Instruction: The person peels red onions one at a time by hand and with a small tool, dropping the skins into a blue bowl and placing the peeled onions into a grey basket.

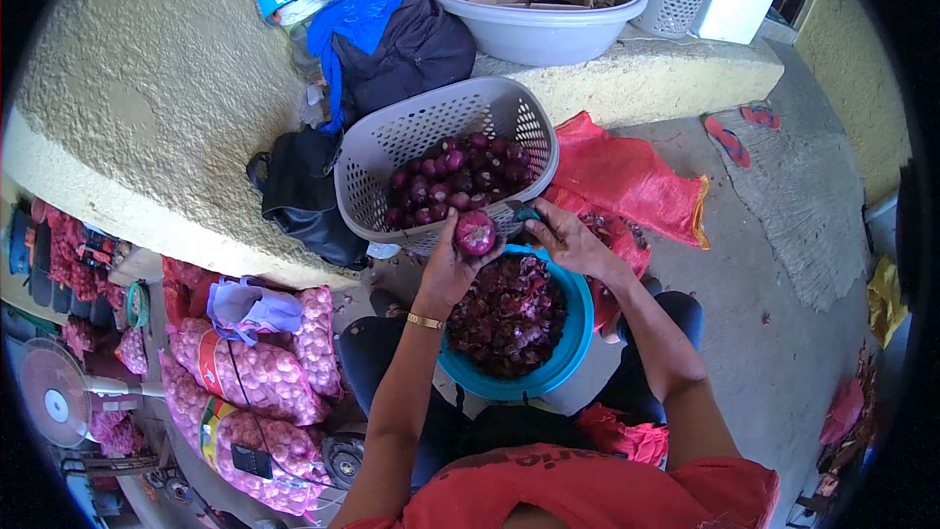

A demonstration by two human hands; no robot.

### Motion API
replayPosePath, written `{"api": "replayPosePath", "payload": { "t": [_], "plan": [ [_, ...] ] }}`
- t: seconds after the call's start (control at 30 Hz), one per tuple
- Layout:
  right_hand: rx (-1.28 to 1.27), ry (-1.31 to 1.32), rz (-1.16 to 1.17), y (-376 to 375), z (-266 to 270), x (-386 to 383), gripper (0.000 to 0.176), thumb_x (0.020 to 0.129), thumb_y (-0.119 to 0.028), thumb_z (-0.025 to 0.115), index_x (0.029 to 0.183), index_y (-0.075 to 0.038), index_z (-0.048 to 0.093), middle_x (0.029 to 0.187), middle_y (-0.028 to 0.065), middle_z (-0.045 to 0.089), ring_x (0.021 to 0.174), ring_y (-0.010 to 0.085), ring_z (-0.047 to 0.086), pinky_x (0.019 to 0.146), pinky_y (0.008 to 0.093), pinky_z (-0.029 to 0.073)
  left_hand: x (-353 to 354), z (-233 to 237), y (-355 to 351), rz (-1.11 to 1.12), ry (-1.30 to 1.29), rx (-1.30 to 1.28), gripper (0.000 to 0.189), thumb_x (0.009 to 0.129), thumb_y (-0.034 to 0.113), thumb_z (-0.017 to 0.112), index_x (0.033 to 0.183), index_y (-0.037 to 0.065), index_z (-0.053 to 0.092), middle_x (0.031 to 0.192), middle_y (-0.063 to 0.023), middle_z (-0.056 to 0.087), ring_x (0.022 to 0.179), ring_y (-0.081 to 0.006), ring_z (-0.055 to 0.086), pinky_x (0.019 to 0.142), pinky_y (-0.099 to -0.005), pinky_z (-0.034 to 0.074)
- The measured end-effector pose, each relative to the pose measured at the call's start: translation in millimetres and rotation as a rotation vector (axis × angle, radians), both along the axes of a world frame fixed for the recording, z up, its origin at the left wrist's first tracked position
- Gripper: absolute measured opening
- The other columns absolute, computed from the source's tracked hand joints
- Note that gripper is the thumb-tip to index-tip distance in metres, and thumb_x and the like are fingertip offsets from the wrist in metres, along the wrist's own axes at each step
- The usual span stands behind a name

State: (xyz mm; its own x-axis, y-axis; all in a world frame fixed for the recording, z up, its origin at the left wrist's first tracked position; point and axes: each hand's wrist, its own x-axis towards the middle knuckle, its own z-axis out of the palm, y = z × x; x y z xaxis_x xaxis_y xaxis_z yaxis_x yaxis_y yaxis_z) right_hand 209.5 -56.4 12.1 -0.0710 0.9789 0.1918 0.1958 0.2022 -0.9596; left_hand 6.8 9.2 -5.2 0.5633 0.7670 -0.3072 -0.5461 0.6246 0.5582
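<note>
From the head camera, the left hand [448,272] is clasped around a peeled red onion [476,232], held over the blue bowl [578,333] of skins and just before the grey basket [392,142] of onions. The right hand [568,240] is closed beside it on a small tool [522,215] that is too hidden to make out.

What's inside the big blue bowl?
The blue bowl is heaped with dark red onion skins. They cover its bottom, so anything beneath cannot be seen. The left hand, holding a red onion, hides part of the rim.
</note>
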Motion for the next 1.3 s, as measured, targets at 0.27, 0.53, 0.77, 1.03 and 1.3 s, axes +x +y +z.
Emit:
{"api": "replayPosePath", "payload": {
  "t": [0.27, 0.53, 0.77, 1.03, 1.3],
  "plan": [
    [0.024, -0.452, -0.014, -8, 22, -5, 0.044, 0.074, -0.027, 0.082, 0.102, 0.0, 0.061, 0.072, 0.0132, 0.063, 0.069, 0.016, 0.061, 0.065, 0.0342, 0.047, 6, -25, -2, -0.156, 0.089, -0.02, 0.044, 0.099, 0.039, 0.049, 0.127, 0.006, 0.048, 0.12, -0.0092, 0.057, 0.11, -0.0207, 0.059, 0.091, -0.0407, 0.054],
    [0.124, -0.705, -0.121, -5, 21, -6, 0.053, 0.064, -0.044, 0.083, 0.089, -0.001, 0.063, 0.07, 0.0192, 0.063, 0.07, 0.0389, 0.062, 0.062, 0.0437, 0.048, 11, -11, -9, -0.156, 0.108, -0.048, 0.04, 0.099, 0.036, 0.049, 0.125, 0.005, 0.052, 0.115, -0.0074, 0.062, 0.104, -0.0194, 0.062, 0.081, -0.0336, 0.057],
    [0.063, -0.689, -0.106, -6, 23, -9, 0.058, 0.064, -0.051, 0.081, 0.088, 0.0, 0.065, 0.076, 0.0217, 0.066, 0.076, 0.0397, 0.065, 0.068, 0.0455, 0.052, 11, -11, -10, -0.177, 0.135, -0.013, 0.042, 0.099, 0.04, 0.049, 0.123, 0.006, 0.054, 0.116, -0.006, 0.062, 0.102, -0.0168, 0.062, 0.079, -0.0301, 0.056],
    [0.019, -0.754, -0.123, -4, 22, -11, 0.061, 0.061, -0.051, 0.082, 0.084, 0.002, 0.063, 0.073, 0.0217, 0.065, 0.074, 0.0396, 0.066, 0.067, 0.0463, 0.052, 16, -19, -9, -0.145, 0.127, 0.023, 0.041, 0.099, 0.041, 0.048, 0.121, 0.007, 0.055, 0.111, -0.0051, 0.065, 0.097, -0.0161, 0.065, 0.073, -0.0292, 0.055],
    [0.088, -0.771, -0.125, 0, 9, -11, 0.062, 0.059, -0.056, 0.081, 0.079, 0.0, 0.061, 0.067, 0.0189, 0.063, 0.069, 0.0389, 0.065, 0.062, 0.0465, 0.051, 18, -28, -11, -0.127, 0.076, -0.041, 0.041, 0.1, 0.043, 0.045, 0.122, 0.009, 0.054, 0.112, -0.0037, 0.064, 0.096, -0.0153, 0.063, 0.064, -0.0267, 0.051]
  ]
}}
